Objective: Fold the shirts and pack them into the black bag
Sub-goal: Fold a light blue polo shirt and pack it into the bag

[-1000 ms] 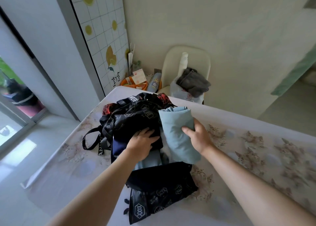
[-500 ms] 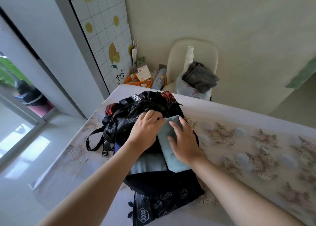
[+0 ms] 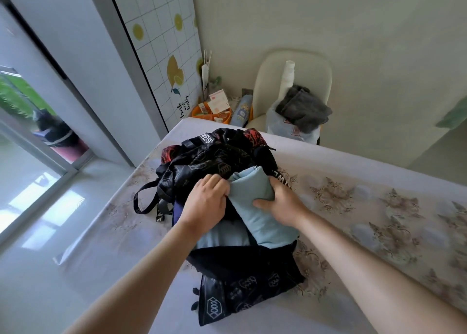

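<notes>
Light-blue shirt, folded into a thick pad, is being held at the mouth of the black bag; its far end is being tucked under the bag's raised upper flap, while its near end is lying out over the lower rim. The light-blue shirt is being gripped by the right hand; the thumb is being laid across the top of the cloth and the fingers are being curled round its right edge, so that their tips are hidden. The left hand is being kept just beside the shirt's left edge; its fingers are being bent down over the black rim of the opening, which is being pinched there, though how much fabric is caught cannot be told. A second pale-blue garment is being seen inside the bag, under the left wrist and partly beneath the shirt. The bag is being supported by the table, which is being covered by a floral cloth; a black strap is being left looped on the cloth to the left. Beyond the table's far edge a cream chair is being occupied by a grey garment, and an orange tray is being seen near it.
</notes>
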`<control>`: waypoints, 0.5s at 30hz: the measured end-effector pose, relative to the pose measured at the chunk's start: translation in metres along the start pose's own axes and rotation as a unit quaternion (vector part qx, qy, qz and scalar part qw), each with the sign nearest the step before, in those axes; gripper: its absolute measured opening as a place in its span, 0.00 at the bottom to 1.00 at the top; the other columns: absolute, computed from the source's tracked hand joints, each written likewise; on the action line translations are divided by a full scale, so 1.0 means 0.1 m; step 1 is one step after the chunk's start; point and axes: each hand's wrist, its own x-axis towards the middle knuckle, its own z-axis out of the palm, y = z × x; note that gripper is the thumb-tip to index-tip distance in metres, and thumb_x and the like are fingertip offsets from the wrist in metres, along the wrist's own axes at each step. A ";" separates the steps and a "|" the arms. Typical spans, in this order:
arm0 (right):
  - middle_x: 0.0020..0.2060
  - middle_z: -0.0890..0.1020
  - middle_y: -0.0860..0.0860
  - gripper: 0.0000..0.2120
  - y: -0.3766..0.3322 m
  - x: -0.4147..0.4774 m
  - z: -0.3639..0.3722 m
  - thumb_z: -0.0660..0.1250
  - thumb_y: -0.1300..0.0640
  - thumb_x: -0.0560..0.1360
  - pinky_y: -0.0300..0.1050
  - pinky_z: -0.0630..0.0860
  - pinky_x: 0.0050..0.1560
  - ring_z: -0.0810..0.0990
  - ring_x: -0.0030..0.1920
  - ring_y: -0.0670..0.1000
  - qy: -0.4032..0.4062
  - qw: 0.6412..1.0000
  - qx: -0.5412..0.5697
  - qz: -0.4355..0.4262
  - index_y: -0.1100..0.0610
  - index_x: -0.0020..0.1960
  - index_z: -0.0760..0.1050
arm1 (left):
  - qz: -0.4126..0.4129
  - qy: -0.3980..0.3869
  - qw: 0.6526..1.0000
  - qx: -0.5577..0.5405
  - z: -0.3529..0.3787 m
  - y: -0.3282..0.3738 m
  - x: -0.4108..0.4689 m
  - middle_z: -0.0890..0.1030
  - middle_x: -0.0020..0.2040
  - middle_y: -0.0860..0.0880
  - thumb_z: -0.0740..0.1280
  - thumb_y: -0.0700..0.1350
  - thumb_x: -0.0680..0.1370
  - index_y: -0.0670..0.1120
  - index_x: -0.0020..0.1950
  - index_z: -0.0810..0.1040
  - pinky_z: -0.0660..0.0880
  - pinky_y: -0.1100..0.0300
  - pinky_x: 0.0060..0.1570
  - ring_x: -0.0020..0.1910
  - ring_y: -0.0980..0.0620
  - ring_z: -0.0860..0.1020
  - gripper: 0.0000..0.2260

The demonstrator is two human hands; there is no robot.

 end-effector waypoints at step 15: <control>0.58 0.74 0.51 0.22 -0.56 -0.12 0.77 0.58 0.59 0.71 0.55 0.71 0.60 0.71 0.60 0.56 -0.129 0.939 -0.295 -0.120 0.47 0.63 0.71 | -0.105 -0.350 0.931 -0.025 -0.35 0.40 -1.02 0.78 0.37 0.52 0.65 0.47 0.77 0.48 0.38 0.75 0.72 0.58 0.39 0.37 0.53 0.74 0.08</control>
